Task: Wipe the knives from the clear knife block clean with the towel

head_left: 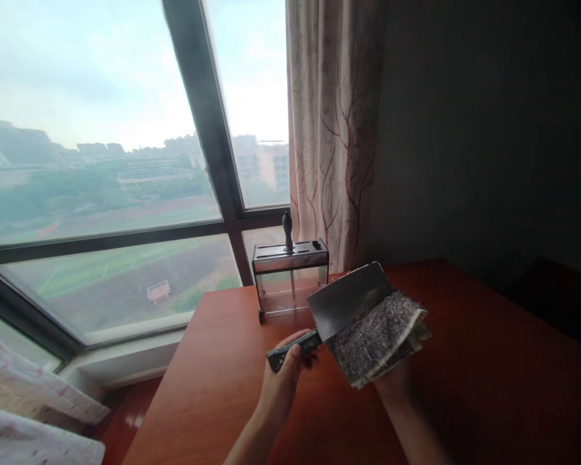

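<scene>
Can pass low over table [193, 394], left of left hand [293, 355] and right of right hand [397, 380]. Blocked near far edge by knife stand [290, 261], topped by upright black handle [287, 227]; bounded behind by window frame [230, 219] and curtain [332, 155]. Reachable from above, down onto handle. Closed off between hands by cleaver [348, 303] laid against shaggy cloth [375, 339]. Cannot judge clearance between cleaver and stand's lower right corner.

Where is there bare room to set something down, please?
Bare tabletop shows between its left edge and the left hand, and right of the rag; the held cleaver and rag crowd the middle, before the knife holder.
</scene>
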`<control>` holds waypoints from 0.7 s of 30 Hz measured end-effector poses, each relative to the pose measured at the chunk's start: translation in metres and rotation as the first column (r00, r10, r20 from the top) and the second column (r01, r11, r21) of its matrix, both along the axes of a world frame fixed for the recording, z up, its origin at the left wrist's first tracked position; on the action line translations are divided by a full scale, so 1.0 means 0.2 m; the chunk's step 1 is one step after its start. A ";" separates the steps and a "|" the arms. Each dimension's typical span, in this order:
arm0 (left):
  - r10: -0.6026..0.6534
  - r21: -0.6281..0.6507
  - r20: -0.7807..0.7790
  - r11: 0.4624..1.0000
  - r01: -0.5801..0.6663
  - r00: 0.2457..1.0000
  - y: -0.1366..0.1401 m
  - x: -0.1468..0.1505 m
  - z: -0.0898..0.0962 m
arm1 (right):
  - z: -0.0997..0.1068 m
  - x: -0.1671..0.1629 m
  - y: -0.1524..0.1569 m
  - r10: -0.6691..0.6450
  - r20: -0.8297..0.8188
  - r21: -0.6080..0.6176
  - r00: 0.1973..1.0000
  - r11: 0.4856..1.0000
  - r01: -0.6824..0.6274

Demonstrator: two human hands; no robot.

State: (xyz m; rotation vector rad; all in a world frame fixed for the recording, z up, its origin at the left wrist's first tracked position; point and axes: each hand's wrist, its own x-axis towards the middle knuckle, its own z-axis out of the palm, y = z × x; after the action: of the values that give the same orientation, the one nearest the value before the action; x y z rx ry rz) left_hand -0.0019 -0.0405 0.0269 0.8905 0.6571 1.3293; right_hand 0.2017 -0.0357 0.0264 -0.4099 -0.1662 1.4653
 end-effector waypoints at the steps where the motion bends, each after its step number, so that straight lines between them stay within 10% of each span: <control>1: 0.004 0.006 -0.019 1.000 -0.004 1.000 0.00 0.00 0.00 | 0.02 0.00 0.00 0.015 -0.001 0.011 1.000 1.000 -0.015; 12: 0.078 0.045 -0.122 0.996 -0.073 0.989 0.02 -0.02 -0.02 | 0.20 -0.11 -0.02 0.046 0.032 0.056 0.998 0.997 -0.048; 21: 0.054 0.075 -0.135 0.996 -0.044 0.989 0.01 0.00 -0.02 | 0.06 -0.12 -0.01 0.079 0.034 0.035 0.996 0.996 -0.080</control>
State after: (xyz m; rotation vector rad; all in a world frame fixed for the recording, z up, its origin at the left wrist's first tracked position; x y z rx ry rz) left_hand -0.0016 -0.0383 0.0221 1.0366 0.7453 1.3505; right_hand 0.1775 -0.0384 0.0378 -0.4021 -0.2374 1.5320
